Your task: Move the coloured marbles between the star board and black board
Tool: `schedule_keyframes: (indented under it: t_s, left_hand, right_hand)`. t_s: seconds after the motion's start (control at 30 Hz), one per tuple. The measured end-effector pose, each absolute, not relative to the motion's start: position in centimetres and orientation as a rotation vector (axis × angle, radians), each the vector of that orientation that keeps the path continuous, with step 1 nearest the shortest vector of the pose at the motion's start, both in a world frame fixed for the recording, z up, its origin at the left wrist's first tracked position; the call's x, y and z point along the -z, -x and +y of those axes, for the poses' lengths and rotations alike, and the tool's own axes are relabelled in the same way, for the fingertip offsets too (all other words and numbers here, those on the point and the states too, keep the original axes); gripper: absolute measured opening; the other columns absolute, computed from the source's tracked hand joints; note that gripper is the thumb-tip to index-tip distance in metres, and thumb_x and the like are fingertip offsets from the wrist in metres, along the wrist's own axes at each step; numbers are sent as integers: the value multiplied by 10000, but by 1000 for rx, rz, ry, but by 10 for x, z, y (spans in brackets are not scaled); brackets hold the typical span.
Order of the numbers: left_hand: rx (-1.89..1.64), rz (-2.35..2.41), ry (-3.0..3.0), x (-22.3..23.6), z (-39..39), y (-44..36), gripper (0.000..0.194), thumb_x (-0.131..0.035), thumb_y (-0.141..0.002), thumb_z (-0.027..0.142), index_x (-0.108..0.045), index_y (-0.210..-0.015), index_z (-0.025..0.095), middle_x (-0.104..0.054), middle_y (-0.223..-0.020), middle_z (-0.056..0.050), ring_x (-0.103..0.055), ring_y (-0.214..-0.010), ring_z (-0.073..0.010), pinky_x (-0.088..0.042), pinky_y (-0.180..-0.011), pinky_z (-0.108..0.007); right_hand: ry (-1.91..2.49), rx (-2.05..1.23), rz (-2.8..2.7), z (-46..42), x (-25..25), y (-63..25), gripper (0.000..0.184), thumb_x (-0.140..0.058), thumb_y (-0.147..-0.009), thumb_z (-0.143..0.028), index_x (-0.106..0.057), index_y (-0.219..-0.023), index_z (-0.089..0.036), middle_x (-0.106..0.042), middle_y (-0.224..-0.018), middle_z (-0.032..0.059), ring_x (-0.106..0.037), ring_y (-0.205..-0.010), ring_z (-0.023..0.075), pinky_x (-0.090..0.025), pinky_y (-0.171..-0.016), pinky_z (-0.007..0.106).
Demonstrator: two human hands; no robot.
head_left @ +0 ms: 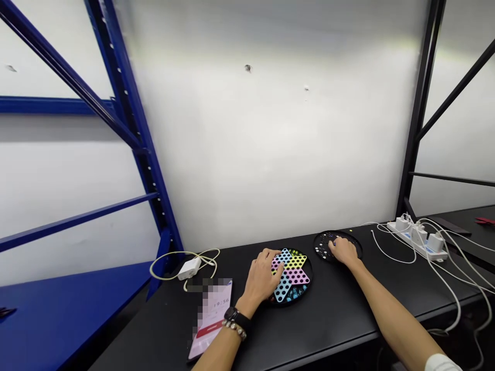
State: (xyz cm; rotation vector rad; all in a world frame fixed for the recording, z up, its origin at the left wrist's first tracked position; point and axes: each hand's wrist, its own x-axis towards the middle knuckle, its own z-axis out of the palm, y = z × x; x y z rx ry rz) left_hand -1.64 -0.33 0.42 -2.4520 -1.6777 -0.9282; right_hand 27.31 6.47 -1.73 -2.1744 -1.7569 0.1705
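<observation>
On the black table (328, 304), the star board (289, 273) lay left of the round tray (322, 241), the tray slightly farther off. The left hand (266, 273) rested over the board's left side, fingers loosely bent and parted; whether they had hold of anything could not be told. The right hand (344, 251) was over the tray, fingers curled down, and any grip at their tips was hidden too. The board looked liable to slide or tip if the left hand leaned hard on its rim; the tray, if a fingertip caught its edge, might have skidded and spilled the small pieces (316, 249) across the dark surface. Counted, there were one table, one board, one tray, one phone (214, 314) at left, one power strip (423, 249) at right with three white plugs (418, 234), two hands, one charger (189, 268), one watch (237, 318) and one bracelet (234, 330); the pieces were too small to number.
</observation>
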Motion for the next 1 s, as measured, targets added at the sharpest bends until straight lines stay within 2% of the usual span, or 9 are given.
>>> schedule_keyframes:
  t_s: [0.2, 0.33, 0.53, 0.77, 0.87, 1.0]
  left_hand:
    - [916, -1679, 2445, -2, -3, 16, 243, -496, -887, 280, -581, -1110, 233, -616, -1141, -41, -583, -1064, -220, -439, -883, -347]
    - [920, -1676, 2434, -3, -3, 16, 238, -501, -887, 284, -586, -1104, 236, -618, -1141, -42, -584, -1065, -223, -441, -869, -344]
    - [951, -1669, 2456, -3, -5, 16, 243, -502, -882, 275, -581, -1108, 232, -618, -1137, -44, -579, -1061, -216, -437, -884, -349]
    - [949, -1672, 2467, -2, -6, 16, 240, -499, -879, 272, -584, -1099, 232, -619, -1128, -46, -577, -1056, -219, -438, -889, -358]
    - [953, -1663, 2480, -3, -6, 16, 230, -499, -879, 271, -586, -1089, 232, -620, -1126, -43, -581, -1052, -219, -439, -879, -363]
    - [959, -1638, 2490, -3, -6, 16, 219, -497, -881, 269, -593, -1076, 239, -626, -1112, -37, -592, -1037, -214, -445, -873, -358]
  right_hand:
    - [2087, -167, -1858, 61, 21, -270, 234, -513, -857, -388, -649, -869, -198, -655, -968, 101, -618, -915, 247, -407, -749, 313]
    - [1868, -51, -1917, 58, 19, -253, 312, -478, -895, -444, -622, -1053, -218, -593, -1124, 109, -522, -1083, 269, -378, -879, 381]
    - [1463, -294, -2267, 74, 25, -191, 386, -430, -934, -483, -563, -1245, -297, -548, -1229, 83, -478, -1144, 255, -352, -931, 393]
    - [1487, -252, -2346, 98, 37, -154, 345, -426, -923, -473, -594, -1079, -216, -571, -1092, 101, -542, -1025, 253, -388, -852, 364]
    - [1524, -231, -2369, 100, 38, -159, 364, -394, -938, -486, -611, -1068, -223, -565, -1077, 96, -587, -932, 230, -399, -794, 332]
    - [1548, -169, -2394, 103, 38, -163, 396, -358, -959, -475, -671, -958, -233, -574, -1054, 84, -609, -874, 204, -395, -752, 300]
